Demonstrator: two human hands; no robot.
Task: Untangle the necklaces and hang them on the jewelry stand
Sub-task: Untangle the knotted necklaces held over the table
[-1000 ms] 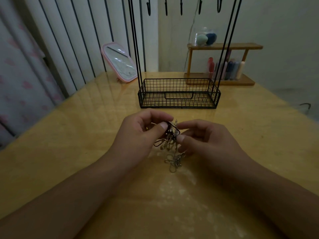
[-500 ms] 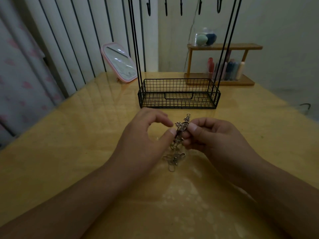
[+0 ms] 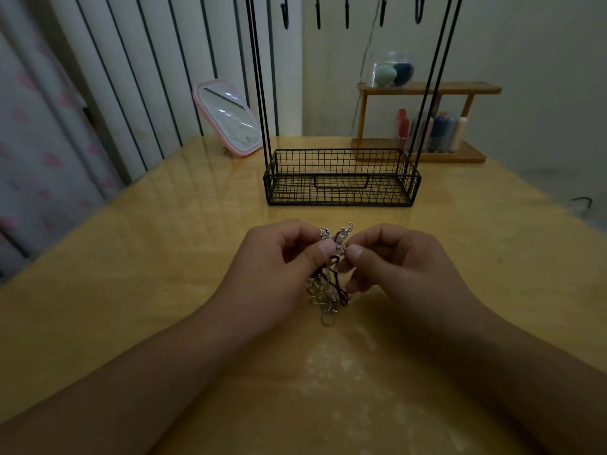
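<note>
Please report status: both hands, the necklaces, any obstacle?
Left hand and right hand pinch the tangled necklaces. Jewelry stand hooks bare. Nothing in the way.

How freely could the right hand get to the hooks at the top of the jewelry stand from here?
Probably freely: the right hand has open air up to the hooks, but it and the left hand pinch the tangled necklaces.

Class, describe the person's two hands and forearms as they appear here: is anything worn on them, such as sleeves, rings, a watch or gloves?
Both forearms are bare up to the frame edge, with no sleeves in view. The left hand and right hand wear no gloves, and no rings, watch or bracelet show. The nails look short and unpainted, though the light is dim.
</note>
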